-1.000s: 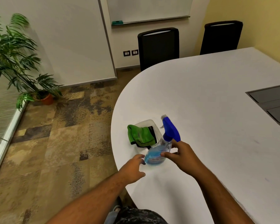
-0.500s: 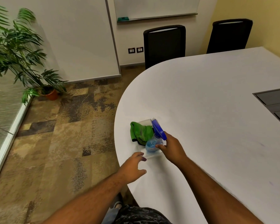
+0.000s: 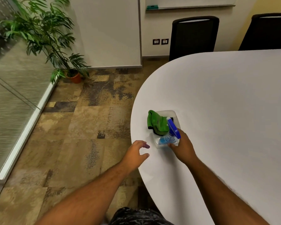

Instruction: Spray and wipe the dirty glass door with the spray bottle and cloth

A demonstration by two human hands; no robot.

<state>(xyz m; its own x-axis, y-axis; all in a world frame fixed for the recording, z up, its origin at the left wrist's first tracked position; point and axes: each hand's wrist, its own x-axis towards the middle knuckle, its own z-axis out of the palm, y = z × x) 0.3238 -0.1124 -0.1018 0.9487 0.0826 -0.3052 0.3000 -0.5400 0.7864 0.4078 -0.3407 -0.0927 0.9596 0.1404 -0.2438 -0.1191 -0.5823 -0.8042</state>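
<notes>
A clear spray bottle (image 3: 168,139) with blue liquid and a blue trigger head leans in a clear plastic tray (image 3: 173,114) on the white table (image 3: 225,111). My right hand (image 3: 182,147) grips the bottle's body from the right. A green cloth (image 3: 156,122) with a black edge lies in the tray's far left part, just behind the bottle. My left hand (image 3: 136,154) hovers at the table's edge, left of the tray, with fingers curled apart and nothing in them. Frosted glass panelling (image 3: 11,101) runs along the left side.
A potted palm (image 3: 44,38) in an orange pot stands on the patterned carpet by the glass. Two black chairs (image 3: 193,36) sit behind the table's far edge. A whiteboard ledge with a green eraser (image 3: 152,7) hangs on the back wall.
My right hand has lowered the bottle from in front of the tray into the tray beside the cloth. My left hand has drawn back toward the table's edge. The view has turned left.
</notes>
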